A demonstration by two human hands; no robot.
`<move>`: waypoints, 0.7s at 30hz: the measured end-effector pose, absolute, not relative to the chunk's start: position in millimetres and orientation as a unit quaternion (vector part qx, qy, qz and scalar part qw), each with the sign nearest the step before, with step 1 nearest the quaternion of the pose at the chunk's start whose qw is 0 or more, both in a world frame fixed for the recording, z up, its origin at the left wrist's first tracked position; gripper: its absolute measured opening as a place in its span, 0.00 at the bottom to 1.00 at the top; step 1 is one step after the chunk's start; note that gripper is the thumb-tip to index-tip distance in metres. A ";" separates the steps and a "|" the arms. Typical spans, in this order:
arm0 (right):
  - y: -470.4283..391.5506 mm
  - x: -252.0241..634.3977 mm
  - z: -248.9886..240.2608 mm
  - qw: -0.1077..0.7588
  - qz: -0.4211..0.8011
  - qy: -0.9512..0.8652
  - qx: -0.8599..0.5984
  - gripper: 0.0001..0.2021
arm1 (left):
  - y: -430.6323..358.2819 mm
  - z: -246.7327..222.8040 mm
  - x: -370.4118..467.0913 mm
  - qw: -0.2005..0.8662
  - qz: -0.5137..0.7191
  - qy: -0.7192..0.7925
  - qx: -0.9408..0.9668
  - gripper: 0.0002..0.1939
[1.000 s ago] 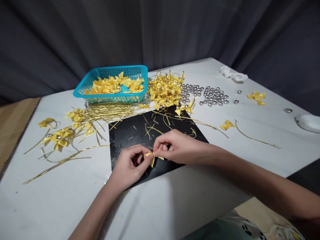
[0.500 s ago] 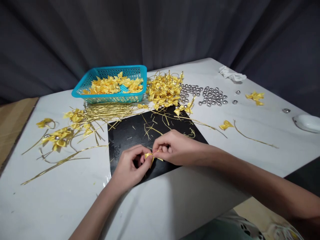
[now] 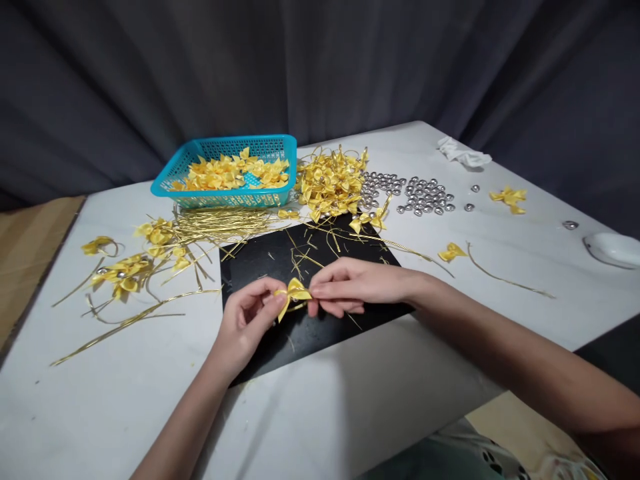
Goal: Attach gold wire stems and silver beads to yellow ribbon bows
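Note:
A yellow ribbon bow (image 3: 294,293) with gold cord around it is held between my two hands, above a black mat (image 3: 320,340). My left hand (image 3: 250,320) pinches the bow's left side between thumb and fingers. On the other side, my right hand (image 3: 347,287) has its thumb and forefinger closed at the bow's right end, where the gold cord runs. Cut bits of gold cord (image 3: 305,257) lie scattered on the mat just beyond my hands.
Behind the mat stands a blue basket (image 3: 225,198) of yellow bows. Beside it are gold cords (image 3: 225,223), a heap of finished bows (image 3: 330,183) and silver beads (image 3: 427,195). More bows (image 3: 123,273) lie left. A white dish (image 3: 613,249) and crumpled tissue (image 3: 464,153) are right.
Both hands have lifted slightly and moved apart, so the bow between them now shows fully. My right hand's fingers have straightened somewhat, and the bow has turned.

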State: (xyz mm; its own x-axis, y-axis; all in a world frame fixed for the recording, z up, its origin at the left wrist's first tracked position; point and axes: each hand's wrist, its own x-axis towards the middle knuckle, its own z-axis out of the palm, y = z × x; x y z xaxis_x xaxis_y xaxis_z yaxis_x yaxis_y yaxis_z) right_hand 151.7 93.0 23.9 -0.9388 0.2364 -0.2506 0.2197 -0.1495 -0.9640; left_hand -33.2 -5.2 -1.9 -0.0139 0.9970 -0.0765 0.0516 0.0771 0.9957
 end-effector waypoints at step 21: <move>58.7 133.0 49.6 0.053 0.257 -0.948 -0.178 0.10 | -5.7 2.1 -26.2 0.347 0.430 0.627 0.549 0.09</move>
